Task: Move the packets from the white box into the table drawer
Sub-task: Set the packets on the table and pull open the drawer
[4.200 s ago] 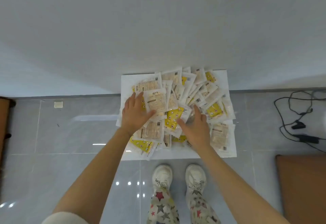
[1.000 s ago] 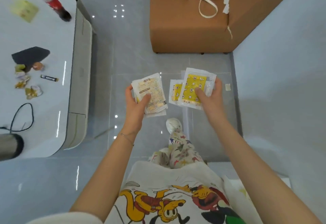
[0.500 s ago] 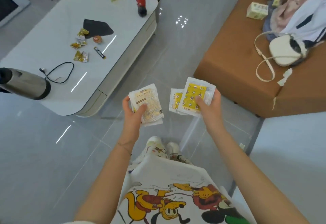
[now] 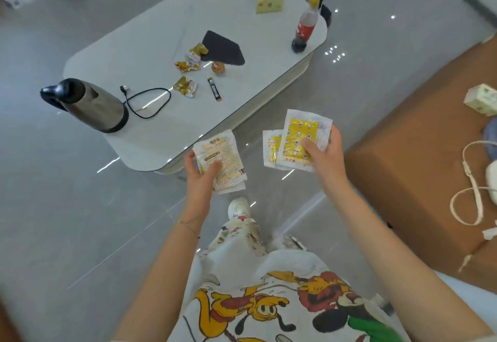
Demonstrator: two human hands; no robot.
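Note:
My left hand [image 4: 200,177] grips a small stack of white and beige packets [image 4: 223,157], thumb on top. A stack of white packets with yellow printed panels [image 4: 297,137] is held in my right hand [image 4: 326,153]. Both hands are out in front of me at waist height, above the grey tiled floor. The white low table [image 4: 150,37] stands ahead and to the left, its rounded near corner just beyond my left hand. Its side panel [image 4: 271,99] faces me; no open drawer shows. The white box is out of view.
On the table stand a steel kettle [image 4: 88,105] with a black cord [image 4: 149,101], a cola bottle [image 4: 305,29], a yellow carton [image 4: 269,0], a black pad [image 4: 223,48] and several wrappers [image 4: 188,67]. A brown sofa [image 4: 419,169] with a white bag strap [image 4: 473,188] is at right.
I have turned away from the white box on the floor with packets in both hands. Over the last second the table has come closer and more central; the grips are unchanged.

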